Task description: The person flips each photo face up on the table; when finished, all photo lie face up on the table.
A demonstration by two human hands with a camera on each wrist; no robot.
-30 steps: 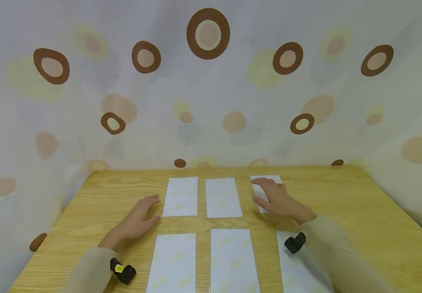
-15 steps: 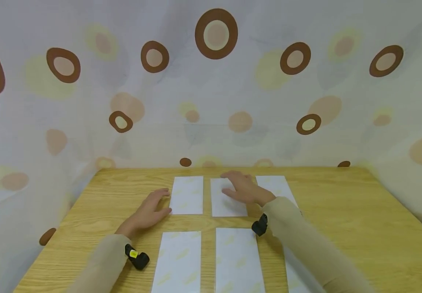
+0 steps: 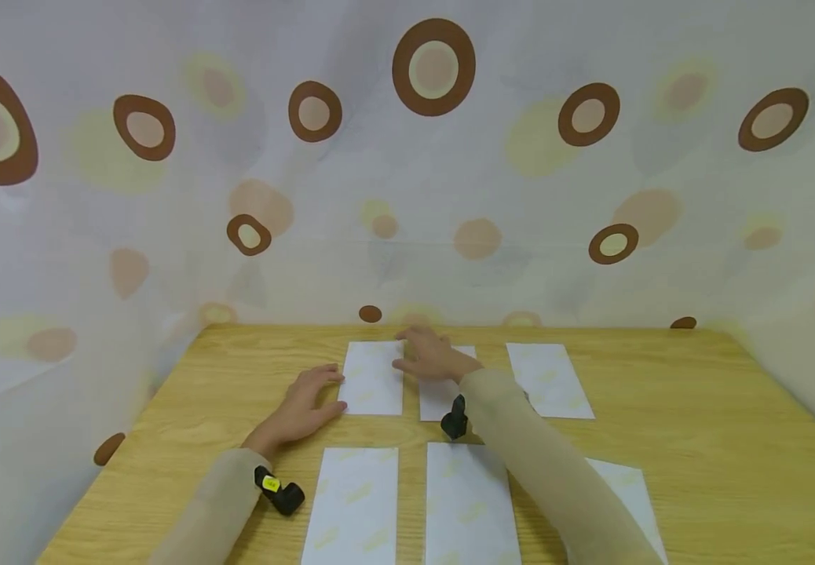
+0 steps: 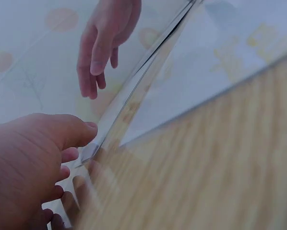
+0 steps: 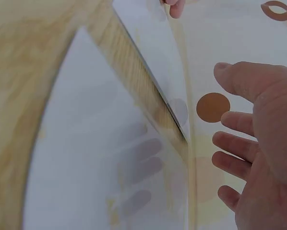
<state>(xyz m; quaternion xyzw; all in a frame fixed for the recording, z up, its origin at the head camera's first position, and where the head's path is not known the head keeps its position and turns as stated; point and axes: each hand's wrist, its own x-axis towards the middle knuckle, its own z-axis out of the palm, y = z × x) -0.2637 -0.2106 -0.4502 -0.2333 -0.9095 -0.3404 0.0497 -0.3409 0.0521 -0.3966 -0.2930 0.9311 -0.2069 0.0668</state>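
White rectangular sheets or panels with faint yellow marks lie flat in two rows. My left hand [image 3: 301, 408] reaches to the left edge of the back-left panel [image 3: 372, 384], thumb and fingers spread; whether it touches is hard to tell. Over the gap between that panel and the back-middle panel [image 3: 438, 402] hovers my right hand [image 3: 430, 357], its fingers loose and holding nothing. Part of the back-middle panel is hidden under the right hand and sleeve. In the right wrist view, finger reflections show on a shiny panel [image 5: 86, 153] below the right hand.
The back-right panel [image 3: 552, 380] lies apart. Nearer are the front-left panel [image 3: 354, 502], front-middle panel [image 3: 467, 502] and front-right panel [image 3: 630, 494], the last partly covered by the right sleeve [image 3: 556, 471]. A patterned cloth wall [image 3: 351, 173] encloses the wooden table [image 3: 697, 408].
My right hand has swept left, from the back-right panel across the back-middle one to the back-left panel's right edge. The left hand has moved in to that panel's left edge.
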